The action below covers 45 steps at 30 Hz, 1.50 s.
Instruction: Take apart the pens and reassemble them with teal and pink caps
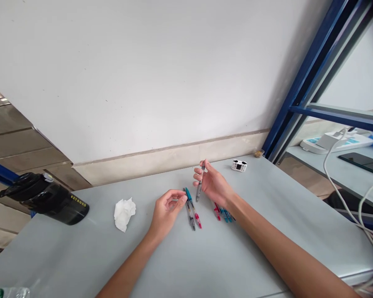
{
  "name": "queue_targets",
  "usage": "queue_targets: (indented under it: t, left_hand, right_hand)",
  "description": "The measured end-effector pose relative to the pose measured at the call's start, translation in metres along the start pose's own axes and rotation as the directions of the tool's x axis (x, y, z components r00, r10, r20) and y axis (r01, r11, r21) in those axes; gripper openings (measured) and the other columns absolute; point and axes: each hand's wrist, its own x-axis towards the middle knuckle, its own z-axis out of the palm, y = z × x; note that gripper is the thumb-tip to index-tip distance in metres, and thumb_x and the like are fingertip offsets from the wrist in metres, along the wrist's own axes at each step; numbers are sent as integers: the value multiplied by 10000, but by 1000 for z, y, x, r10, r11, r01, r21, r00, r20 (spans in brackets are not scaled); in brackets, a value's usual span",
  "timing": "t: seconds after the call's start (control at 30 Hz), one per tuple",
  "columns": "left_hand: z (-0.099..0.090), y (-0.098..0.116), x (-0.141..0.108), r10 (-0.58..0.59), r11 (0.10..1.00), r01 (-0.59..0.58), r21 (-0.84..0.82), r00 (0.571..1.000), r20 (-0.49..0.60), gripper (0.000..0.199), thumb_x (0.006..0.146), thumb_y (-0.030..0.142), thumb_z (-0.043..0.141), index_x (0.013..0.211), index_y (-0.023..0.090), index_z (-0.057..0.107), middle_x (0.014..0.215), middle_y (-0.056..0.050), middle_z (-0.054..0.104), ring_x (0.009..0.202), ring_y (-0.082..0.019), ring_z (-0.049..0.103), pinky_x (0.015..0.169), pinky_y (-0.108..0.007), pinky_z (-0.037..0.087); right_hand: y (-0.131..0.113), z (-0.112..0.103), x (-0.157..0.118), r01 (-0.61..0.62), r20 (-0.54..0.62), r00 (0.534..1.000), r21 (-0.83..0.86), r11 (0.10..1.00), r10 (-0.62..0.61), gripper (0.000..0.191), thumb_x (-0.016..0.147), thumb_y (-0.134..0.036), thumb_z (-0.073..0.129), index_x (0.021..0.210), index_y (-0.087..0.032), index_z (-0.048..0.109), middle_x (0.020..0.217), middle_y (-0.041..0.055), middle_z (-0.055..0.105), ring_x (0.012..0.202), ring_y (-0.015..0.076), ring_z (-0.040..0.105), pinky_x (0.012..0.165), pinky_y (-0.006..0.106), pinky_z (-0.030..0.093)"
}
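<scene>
My right hand (216,184) is raised over the table, holding an upright clear pen (200,184) with a dark grey grip between thumb and fingers. My left hand (166,209) is loosely curled, its thumb and index tips slightly apart beside the upper ends of two pens. One is a clear pen with a black tip end (190,213); alongside lies a pen with a teal top and red tip end (193,207). Under my right wrist lie a red pen (216,212) and several teal pens (226,215), partly hidden by the forearm.
Crumpled white tissue (123,213) lies left of my left hand. A black bottle (49,198) is at the left edge. A small white device (239,165) and a little clear dish (258,153) sit near the wall. White cables (338,186) and a phone (363,163) are at right.
</scene>
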Motion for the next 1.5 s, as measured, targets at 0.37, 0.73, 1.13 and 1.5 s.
queue_targets:
  t: [0.37,0.73,1.13,1.5]
  left_hand:
    - [-7,3,2,-3,997,9,81,997,-74,422,985,613,705,1010,195,755,1025,-74,742,893,-191,644,799,-280,524]
    - [-9,-3,2,46,988,-37,151,997,-58,378,1025,579,664,1031,209,743,1007,-57,741,930,-207,662,809,-295,506]
    - [-8,-14,-2,265,754,-380,535,923,280,176,1049,345,657,1184,267,739,1082,-75,707,1068,-259,687,969,-401,535]
    - [-6,-10,-1,254,670,-345,657,939,234,147,992,381,710,993,244,658,933,-31,699,924,-247,659,880,-400,500]
  right_hand:
    - [-21,-25,3,53,-188,982,168,984,-20,359,881,-362,542,694,-276,248,593,-91,161,505,128,47,353,254,188]
    - [-22,-22,2,76,-189,982,352,933,-9,327,937,-317,567,715,-257,334,612,-94,170,486,116,98,356,250,211]
    - [-57,-19,-44,349,-48,863,-665,661,-504,405,1054,-672,589,1064,-291,727,984,34,664,742,170,599,729,332,565]
    - [-29,-105,-138,150,219,917,-964,-219,-332,321,1115,-446,532,1301,-287,740,1497,108,666,1218,323,746,1003,495,652]
